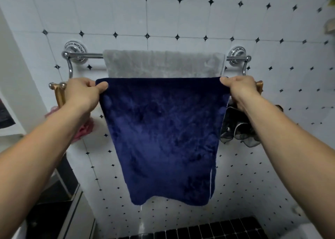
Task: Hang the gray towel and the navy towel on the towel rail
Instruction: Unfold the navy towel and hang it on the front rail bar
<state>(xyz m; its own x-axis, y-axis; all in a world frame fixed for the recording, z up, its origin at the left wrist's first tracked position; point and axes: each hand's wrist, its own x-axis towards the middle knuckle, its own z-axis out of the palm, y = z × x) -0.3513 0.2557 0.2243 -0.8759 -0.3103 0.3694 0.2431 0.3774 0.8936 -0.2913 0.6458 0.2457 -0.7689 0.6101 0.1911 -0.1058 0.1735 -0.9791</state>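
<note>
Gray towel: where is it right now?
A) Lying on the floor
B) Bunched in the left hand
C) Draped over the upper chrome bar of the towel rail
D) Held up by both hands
C: the gray towel hangs draped over the upper bar of the towel rail, while the left hand and right hand pinch the top corners of the navy towel in front of it.

The fluffy gray towel (163, 64) lies over the upper bar of the chrome metal towel rail (87, 55) on the white tiled wall (163, 17). In front of it and lower, the plush navy towel (163, 139) hangs between the left hand (81, 92) and right hand (239, 88), each pinching a top corner. A pink mesh puff (85, 128) hangs behind the left wrist, and a dark frilled cloth (233, 128) behind the right forearm.
</note>
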